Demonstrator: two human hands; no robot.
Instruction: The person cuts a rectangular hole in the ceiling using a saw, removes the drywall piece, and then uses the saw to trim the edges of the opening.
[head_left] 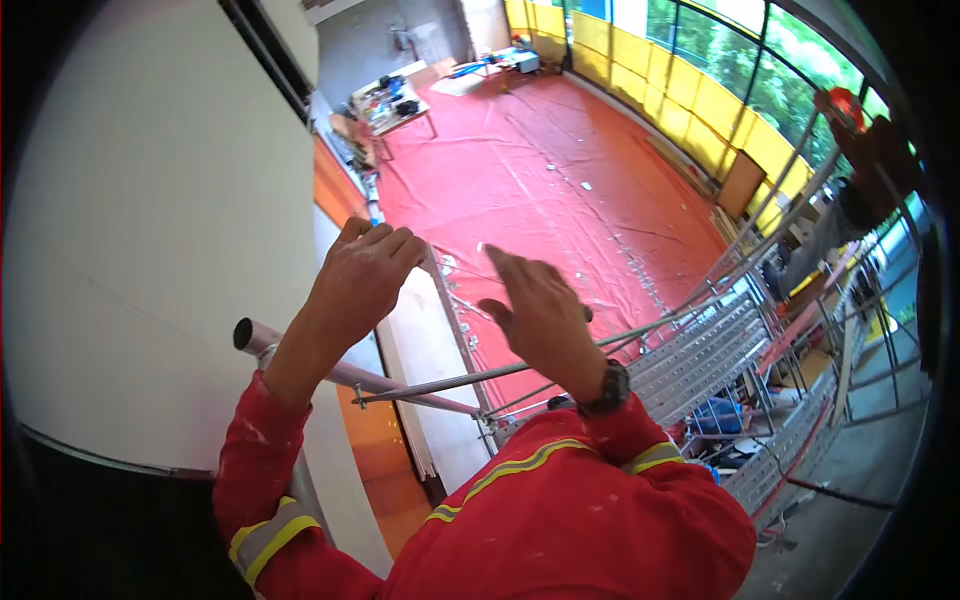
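My left hand (368,262) is raised above the scaffold rail, its fingers curled closed. A small bit of blue shows at its knuckles, and I cannot tell what it holds. To its right, my right hand (540,315) is held in the air with fingers stretched out and thumb apart, a black watch (606,388) on the wrist. A thin line runs between the two hands, and a small dark end shows behind the right hand's outer edge. Below both hands, a grey scaffold tube (450,382) crosses a thicker pipe (375,379). Both sleeves are red with reflective bands.
A pale wall panel (140,230) rises close on the left. Far below, red sheeting (560,170) covers the floor, with a cluttered table (402,122) at the back. Perforated metal planks (690,350) lie on the right. Another person (868,160) in a red helmet is among the scaffold tubes.
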